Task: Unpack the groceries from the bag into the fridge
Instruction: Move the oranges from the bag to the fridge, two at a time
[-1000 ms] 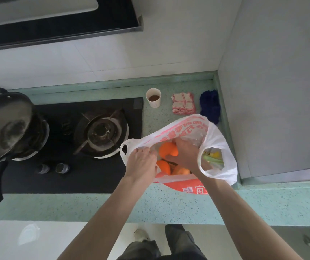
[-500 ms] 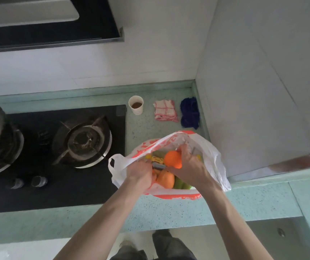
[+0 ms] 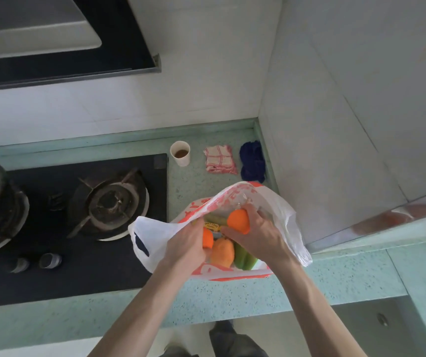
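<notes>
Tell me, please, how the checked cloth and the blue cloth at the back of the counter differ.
The checked cloth is white with red lines; the blue cloth is plain dark blue. The checked cloth lies folded fairly flat and squarish, while the blue cloth sits in a bunched heap. The checked cloth is nearer the paper cup; the blue cloth sits against the side wall. Both rest on the green counter, behind the bag.

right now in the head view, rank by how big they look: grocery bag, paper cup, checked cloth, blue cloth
1. grocery bag
2. checked cloth and blue cloth, which look alike
3. paper cup
</notes>
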The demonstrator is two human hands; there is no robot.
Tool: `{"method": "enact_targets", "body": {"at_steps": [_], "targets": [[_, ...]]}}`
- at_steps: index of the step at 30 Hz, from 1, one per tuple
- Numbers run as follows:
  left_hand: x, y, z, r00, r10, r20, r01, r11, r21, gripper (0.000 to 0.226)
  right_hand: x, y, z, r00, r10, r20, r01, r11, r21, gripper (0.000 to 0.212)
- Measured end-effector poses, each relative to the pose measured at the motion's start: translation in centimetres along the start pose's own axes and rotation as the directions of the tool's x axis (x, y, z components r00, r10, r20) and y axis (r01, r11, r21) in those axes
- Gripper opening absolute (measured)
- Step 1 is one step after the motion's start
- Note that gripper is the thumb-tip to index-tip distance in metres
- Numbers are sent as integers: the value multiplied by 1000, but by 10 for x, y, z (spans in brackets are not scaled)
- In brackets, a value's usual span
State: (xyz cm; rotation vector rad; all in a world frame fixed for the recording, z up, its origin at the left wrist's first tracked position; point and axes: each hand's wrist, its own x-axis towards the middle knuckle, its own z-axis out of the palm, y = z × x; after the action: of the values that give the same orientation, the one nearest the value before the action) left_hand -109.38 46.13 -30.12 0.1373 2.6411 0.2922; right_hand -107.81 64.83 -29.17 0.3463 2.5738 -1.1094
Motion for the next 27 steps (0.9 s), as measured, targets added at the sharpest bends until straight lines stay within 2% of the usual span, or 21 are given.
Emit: {"method": "enact_targets", "body": {"at_steps": [3,6,10,13,17,22,27], "targets": [[-19,4,-11,993,29,-115,-35,998,-54,48,-8,-3,-3,997,3,-74,-1,999,32,74],[-32,4,-17,979,78,-190,-111,980,-166,56,-16,-3,-11,994,-11,-111,14,1000,28,69],[-53,-1,-18,961,61,-271,-151,934,-324,72,-26,-1,-15,988,-56,-147,57,998,2,76],[-69,0,-21,941,30,-336,-179,888,-423,74,-33,2,-11,973,-108,-202,104,994,-31,81],[-90,-1,-27,919,1,-394,-236,801,-550,72,-53,-8,-14,942,-187,-278,195,981,4,84],[-112,-6,-42,892,-51,-450,-297,685,-665,80,-72,-23,-21,905,-321,-279,357,930,87,87],[-137,-21,-59,853,-84,-516,-354,634,-688,80,-80,-41,-19,864,-414,-286,468,869,158,85]]}}
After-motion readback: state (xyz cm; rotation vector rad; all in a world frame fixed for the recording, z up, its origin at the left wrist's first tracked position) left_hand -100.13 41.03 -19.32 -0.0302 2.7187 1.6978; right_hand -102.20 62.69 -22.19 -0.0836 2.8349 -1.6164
